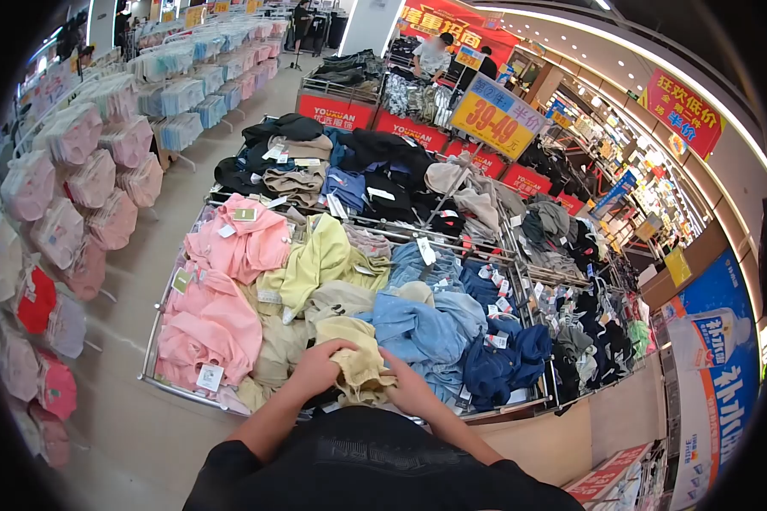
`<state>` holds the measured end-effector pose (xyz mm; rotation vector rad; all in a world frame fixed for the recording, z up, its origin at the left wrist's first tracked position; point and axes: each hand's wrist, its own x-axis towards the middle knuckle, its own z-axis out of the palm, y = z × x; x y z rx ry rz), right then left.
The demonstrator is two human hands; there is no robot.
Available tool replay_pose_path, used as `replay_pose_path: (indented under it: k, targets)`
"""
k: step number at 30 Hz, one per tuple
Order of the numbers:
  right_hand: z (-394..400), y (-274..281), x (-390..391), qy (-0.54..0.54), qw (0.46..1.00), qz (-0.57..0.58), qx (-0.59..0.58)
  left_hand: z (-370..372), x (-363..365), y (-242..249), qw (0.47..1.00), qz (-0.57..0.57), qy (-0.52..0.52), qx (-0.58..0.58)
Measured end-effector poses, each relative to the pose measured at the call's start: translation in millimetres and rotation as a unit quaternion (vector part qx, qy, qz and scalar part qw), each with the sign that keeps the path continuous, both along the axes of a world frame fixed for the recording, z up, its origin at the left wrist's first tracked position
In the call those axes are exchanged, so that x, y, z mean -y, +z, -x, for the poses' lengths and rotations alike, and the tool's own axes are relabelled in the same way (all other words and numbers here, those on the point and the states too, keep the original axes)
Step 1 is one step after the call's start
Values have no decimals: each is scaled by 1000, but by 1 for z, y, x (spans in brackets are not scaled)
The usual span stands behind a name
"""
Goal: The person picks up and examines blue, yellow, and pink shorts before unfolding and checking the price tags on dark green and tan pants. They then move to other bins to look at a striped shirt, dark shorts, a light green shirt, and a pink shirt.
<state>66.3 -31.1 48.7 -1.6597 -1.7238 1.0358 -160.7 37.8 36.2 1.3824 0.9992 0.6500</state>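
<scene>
Close in front of my body I hold a pale yellow garment (pixel 356 356), bunched up, with a gathered edge at its lower end. My left hand (pixel 320 364) has its fingers curled round the left side of the cloth. On the opposite side my right hand (pixel 405 387) grips the garment near its gathered edge. Folded pink clothes (pixel 209 328) lie left of my hands, and a yellow-green garment (pixel 311 260) lies beyond them. Light blue denim (pixel 426 324) sits just right of the held garment, with dark blue denim (pixel 507 362) further right.
The clothes lie on a metal-framed display table (pixel 151 341). A price sign (pixel 496 115) rises from its middle. Racks of hanging pastel undergarments (pixel 85 183) line the left, across an aisle floor (pixel 136 341). A person (pixel 432 58) stands at a far table.
</scene>
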Motion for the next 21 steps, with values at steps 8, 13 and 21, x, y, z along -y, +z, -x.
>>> replay_pose_path:
  k: [8, 13, 21]
  targets:
    - [-30, -53, -3, 94, 991, -58, -69, -33, 36, 39, 952, -169, -226, 118]
    - [-63, -33, -18, -137, 967, -79, -199, -30, 49, 6, 991, -74, -62, 92]
    - [-119, -59, -48, -110, 923, -186, -318, -11, 92, -39, 991, -32, 73, -105]
